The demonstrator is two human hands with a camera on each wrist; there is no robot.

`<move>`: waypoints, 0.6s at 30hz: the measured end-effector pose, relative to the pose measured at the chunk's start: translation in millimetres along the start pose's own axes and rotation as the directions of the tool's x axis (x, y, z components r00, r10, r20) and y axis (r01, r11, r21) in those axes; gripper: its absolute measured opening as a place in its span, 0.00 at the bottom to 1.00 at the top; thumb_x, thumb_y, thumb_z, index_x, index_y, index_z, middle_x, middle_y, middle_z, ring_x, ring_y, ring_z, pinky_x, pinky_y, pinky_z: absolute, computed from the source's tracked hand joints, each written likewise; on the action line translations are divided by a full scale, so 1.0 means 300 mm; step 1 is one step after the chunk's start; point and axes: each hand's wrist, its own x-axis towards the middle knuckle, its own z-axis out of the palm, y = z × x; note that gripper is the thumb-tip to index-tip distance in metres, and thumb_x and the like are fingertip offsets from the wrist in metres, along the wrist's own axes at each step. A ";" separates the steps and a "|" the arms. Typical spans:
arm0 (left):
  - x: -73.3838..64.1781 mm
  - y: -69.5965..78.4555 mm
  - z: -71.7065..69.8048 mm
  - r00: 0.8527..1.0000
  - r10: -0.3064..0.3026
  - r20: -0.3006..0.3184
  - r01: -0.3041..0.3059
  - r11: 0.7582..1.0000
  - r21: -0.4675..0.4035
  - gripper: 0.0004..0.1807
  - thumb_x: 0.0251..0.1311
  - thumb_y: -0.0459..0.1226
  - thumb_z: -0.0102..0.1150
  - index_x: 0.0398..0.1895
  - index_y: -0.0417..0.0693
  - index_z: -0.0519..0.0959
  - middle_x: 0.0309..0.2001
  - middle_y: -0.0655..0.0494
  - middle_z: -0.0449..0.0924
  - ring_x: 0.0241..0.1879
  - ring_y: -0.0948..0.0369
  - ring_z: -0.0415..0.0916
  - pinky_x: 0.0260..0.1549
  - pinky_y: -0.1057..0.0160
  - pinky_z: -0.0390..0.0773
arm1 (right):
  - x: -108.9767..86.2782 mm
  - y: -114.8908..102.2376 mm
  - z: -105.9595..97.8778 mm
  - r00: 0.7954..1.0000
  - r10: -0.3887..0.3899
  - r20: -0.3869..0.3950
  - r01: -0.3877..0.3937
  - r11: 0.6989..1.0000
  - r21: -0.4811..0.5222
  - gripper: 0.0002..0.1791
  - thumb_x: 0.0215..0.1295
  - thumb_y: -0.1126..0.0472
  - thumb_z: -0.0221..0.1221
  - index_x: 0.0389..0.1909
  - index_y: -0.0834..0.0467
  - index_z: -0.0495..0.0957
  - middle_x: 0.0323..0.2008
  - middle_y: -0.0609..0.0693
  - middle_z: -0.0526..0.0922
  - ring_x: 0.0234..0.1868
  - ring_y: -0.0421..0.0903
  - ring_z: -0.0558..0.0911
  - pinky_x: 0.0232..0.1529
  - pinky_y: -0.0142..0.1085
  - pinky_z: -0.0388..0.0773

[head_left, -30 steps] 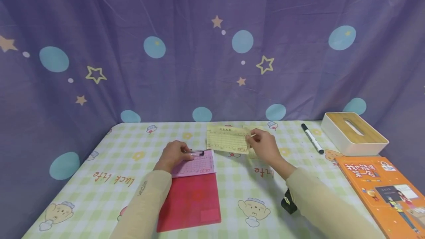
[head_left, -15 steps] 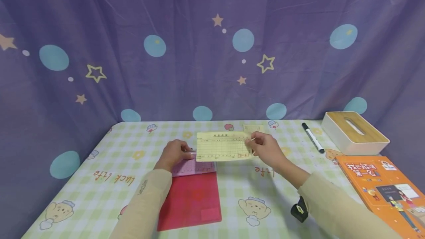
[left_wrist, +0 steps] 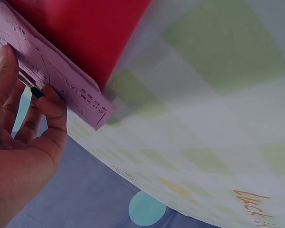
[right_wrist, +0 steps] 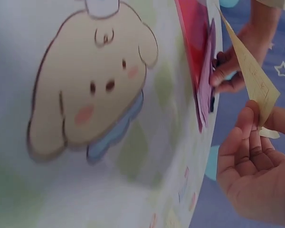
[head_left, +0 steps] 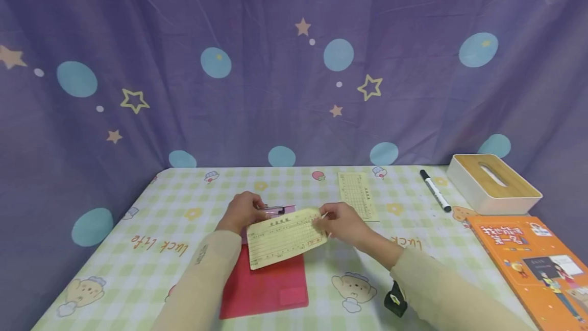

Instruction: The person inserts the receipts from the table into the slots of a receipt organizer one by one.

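Observation:
My left hand grips the metal clip at the far edge of a red clipboard folder. In the left wrist view, pink printed slips lie under that clip, with the thumb and fingertips on its wire parts. My right hand pinches a yellow printed form by its right end. The form is held tilted above the folder and covers most of the pink slips in the head view. A second yellow form lies on the table behind the right hand.
On the right are a black-capped marker, a tissue box with a wooden lid and an orange book. A small black object shows by the right sleeve. A purple curtain hangs behind the checked tablecloth.
The right hand has brought the yellow form leftward and nearer, from beyond the folder to over it, and tilted it. The second yellow form is now uncovered. The left hand stays at the clip.

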 end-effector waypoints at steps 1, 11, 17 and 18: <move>0.000 0.001 -0.002 1.000 0.001 0.002 -0.001 1.000 0.002 0.08 0.53 0.34 0.77 0.32 0.40 0.86 0.33 0.50 0.83 0.38 0.51 0.78 0.48 0.49 0.76 | 0.005 0.001 0.013 1.000 0.002 0.001 -0.002 1.000 -0.002 0.05 0.65 0.65 0.65 0.37 0.64 0.81 0.23 0.48 0.79 0.25 0.42 0.76 0.29 0.35 0.76; -0.001 0.008 -0.011 0.999 0.005 0.036 -0.006 1.000 0.019 0.09 0.56 0.36 0.75 0.33 0.40 0.85 0.36 0.49 0.84 0.40 0.50 0.79 0.47 0.48 0.78 | 0.053 0.006 0.131 1.000 0.016 -0.010 -0.016 0.999 -0.028 0.05 0.63 0.65 0.66 0.32 0.62 0.81 0.21 0.47 0.82 0.23 0.39 0.76 0.27 0.32 0.72; 0.005 0.007 -0.011 0.999 -0.009 0.042 0.007 1.000 0.028 0.08 0.56 0.36 0.76 0.31 0.42 0.85 0.34 0.50 0.82 0.36 0.53 0.77 0.44 0.50 0.77 | 0.073 0.010 0.176 0.999 0.036 -0.025 -0.036 0.999 0.019 0.05 0.63 0.65 0.65 0.32 0.64 0.81 0.22 0.49 0.83 0.23 0.40 0.77 0.26 0.32 0.73; 0.006 0.007 -0.011 0.999 -0.012 0.043 0.011 1.000 0.029 0.08 0.56 0.36 0.76 0.30 0.42 0.84 0.34 0.50 0.82 0.36 0.53 0.77 0.44 0.50 0.77 | 0.076 0.009 0.183 0.999 0.044 -0.029 -0.043 0.999 0.030 0.04 0.62 0.66 0.65 0.32 0.64 0.81 0.22 0.49 0.83 0.23 0.40 0.77 0.26 0.31 0.74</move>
